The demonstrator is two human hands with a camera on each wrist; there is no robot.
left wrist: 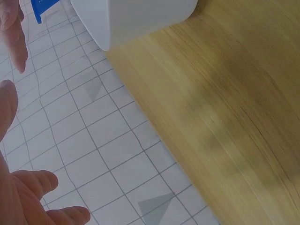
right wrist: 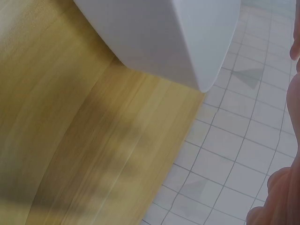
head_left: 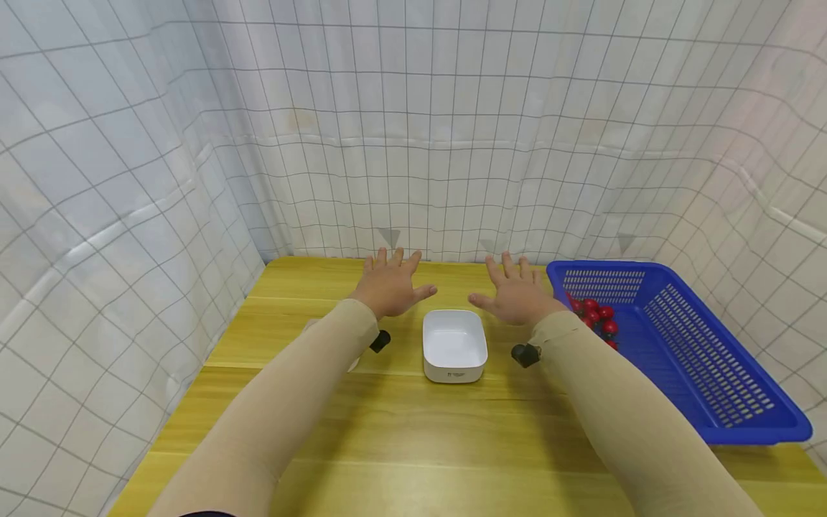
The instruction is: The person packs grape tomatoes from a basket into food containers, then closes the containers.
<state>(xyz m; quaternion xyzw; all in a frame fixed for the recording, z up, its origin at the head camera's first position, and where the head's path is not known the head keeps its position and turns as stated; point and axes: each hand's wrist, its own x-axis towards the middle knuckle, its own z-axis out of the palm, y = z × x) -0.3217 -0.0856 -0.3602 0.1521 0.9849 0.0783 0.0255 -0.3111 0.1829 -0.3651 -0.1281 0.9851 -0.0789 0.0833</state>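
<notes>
A white rectangular dish (head_left: 455,346) sits on the wooden table between my two forearms, its inside bare. My left hand (head_left: 390,285) is held out beyond the dish on its left, fingers spread and holding nothing. On the other side my right hand (head_left: 517,293) mirrors it, fingers spread, also holding nothing. In the left wrist view the dish (left wrist: 140,21) shows at the top, apart from the fingers. The right wrist view has the dish wall (right wrist: 154,37) at the top, with part of the hand at the right edge.
A blue perforated basket (head_left: 685,380) stands on the right, with several red cherry tomatoes (head_left: 591,316) at its left side. Partly hidden under my left forearm lies a pale flat thing (head_left: 354,364). A white gridded curtain (head_left: 439,194) hangs behind the table (head_left: 413,445).
</notes>
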